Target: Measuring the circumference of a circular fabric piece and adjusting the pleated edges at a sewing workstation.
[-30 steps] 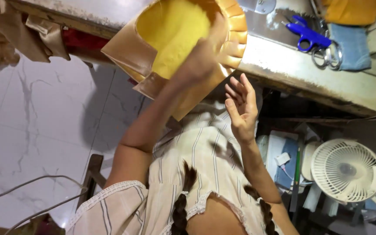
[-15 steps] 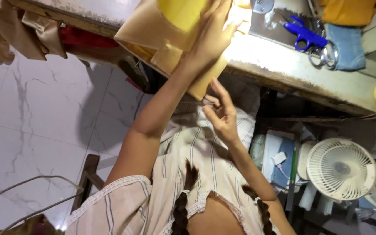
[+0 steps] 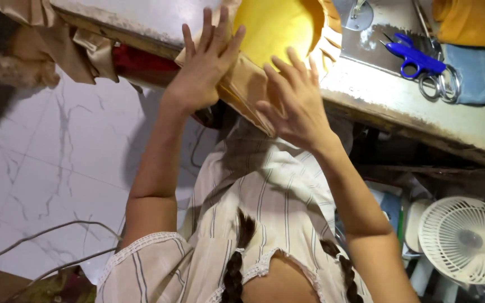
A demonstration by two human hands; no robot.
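A round yellow fabric piece with a pleated tan satin border hangs over the front edge of the worktable. My left hand lies flat on the tan border's left side with its fingers spread. Just right of it, my right hand presses the lower part of the border, fingers also apart. Neither hand closes around the cloth. My striped top and two braids fill the bottom of the view.
Blue-handled scissors and metal snips lie on the table beside a blue cloth and an orange cloth. More tan fabric hangs at top left. A white fan stands at lower right. White marble floor is on the left.
My right hand rose from below the table edge onto the fabric. My left hand shifted left and spread flat. The yellow piece now lies further up on the table.
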